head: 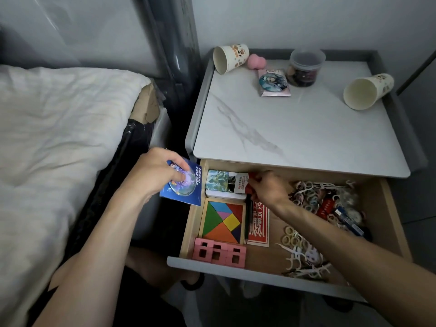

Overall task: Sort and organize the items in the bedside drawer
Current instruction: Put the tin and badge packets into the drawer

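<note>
The bedside drawer (264,271) stands pulled open. My left hand (153,172) grips a blue card with a round badge (188,185) just left of the drawer's back left corner. Inside the drawer, my right hand (269,188) pinches a small red and white packet (243,182) beside a stack of picture cards (220,186). A colourful tangram in a wooden frame (223,219) lies at the left, with pink blocks (218,252) in front of it. A black pen (247,220) and a red envelope (259,226) lie in the middle. Floss picks, rings and small packets (328,204) are heaped at the right.
On the marble nightstand top (295,128) lie two tipped paper cups (230,57) (366,90), a pink heart (256,61), a badge packet (273,82) and a lidded plastic jar (305,67). The bed (54,128) is close on the left.
</note>
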A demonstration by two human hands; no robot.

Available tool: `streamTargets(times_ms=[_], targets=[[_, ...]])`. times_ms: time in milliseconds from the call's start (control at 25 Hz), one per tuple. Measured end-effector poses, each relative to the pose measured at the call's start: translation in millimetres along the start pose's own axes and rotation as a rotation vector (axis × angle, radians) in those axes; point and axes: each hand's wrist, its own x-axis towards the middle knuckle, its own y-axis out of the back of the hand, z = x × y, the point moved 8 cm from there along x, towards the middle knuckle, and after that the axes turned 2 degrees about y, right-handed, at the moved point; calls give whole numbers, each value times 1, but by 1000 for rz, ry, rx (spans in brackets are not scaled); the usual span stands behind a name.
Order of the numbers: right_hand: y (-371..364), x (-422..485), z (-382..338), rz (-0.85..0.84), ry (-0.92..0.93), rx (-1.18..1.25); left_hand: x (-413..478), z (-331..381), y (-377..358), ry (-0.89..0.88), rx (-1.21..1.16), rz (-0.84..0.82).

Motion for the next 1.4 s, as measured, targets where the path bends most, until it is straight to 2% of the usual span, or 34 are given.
streamTargets(times_ms=[280,480,760,840,880,960,1000,1120,1280,1400], targets=[[-23,13,-15,34,63,-123,3,-1,-4,-2,11,-30],[-19,9,-15,29,81,-88,-1,3,-19,4,10,-155],[-5,-14,-31,53,84,-138,-9,9,-30,45,-68,-247],[4,-29,-35,68,107,1,-10,9,-31,68,-102,-246],[5,-37,-36,28,107,169,-10,10,-31,77,-127,-246],[-7,-57,-36,-187,45,549,-10,11,-36,94,-168,-269],[-14,-66,-35,-291,23,659,-11,12,-42,98,-171,-293],[-21,-73,-21,-391,13,700,-11,11,-61,72,-21,-298],[-12,-69,13,-312,-27,414,-9,13,-65,-7,476,-151],[-20,-72,30,-315,-83,258,-11,14,-74,-11,519,-212]])
